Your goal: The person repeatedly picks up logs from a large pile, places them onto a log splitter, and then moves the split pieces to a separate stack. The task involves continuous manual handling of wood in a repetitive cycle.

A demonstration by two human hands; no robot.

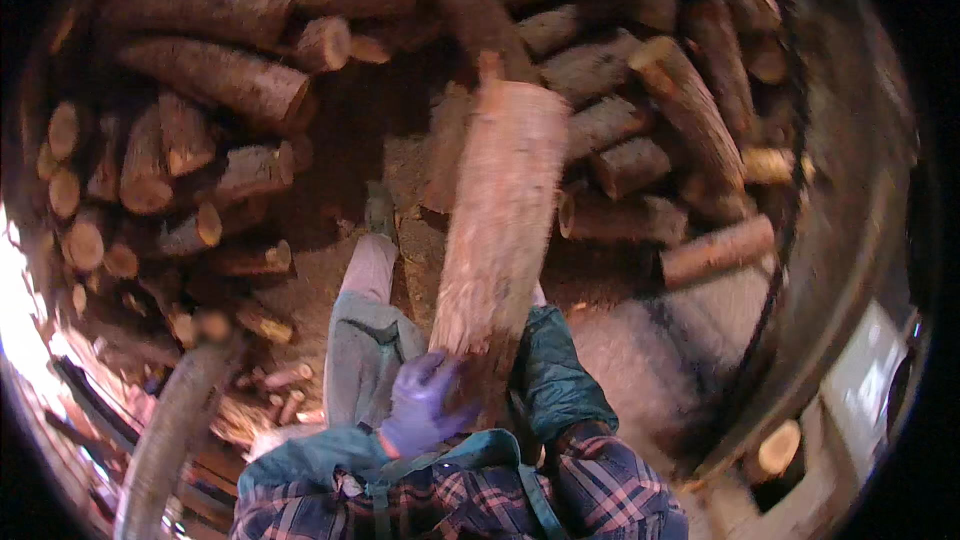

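Observation:
A thick log stretches away from my body between my legs, its rough bark slightly blurred and its far end higher in the view. My left hand, in a purple glove, grips the log's near end from the left side, fingers bent over the bark. My right sleeve, in plaid cloth, comes in at the lower right of my body. The right hand itself is hidden, so what it touches cannot be seen.
Logs lie heaped at the far left, with more logs at the far right. A long pole slants up at the lower left. Beside my right leg lies a pale slab; a curved dark wall bounds the right.

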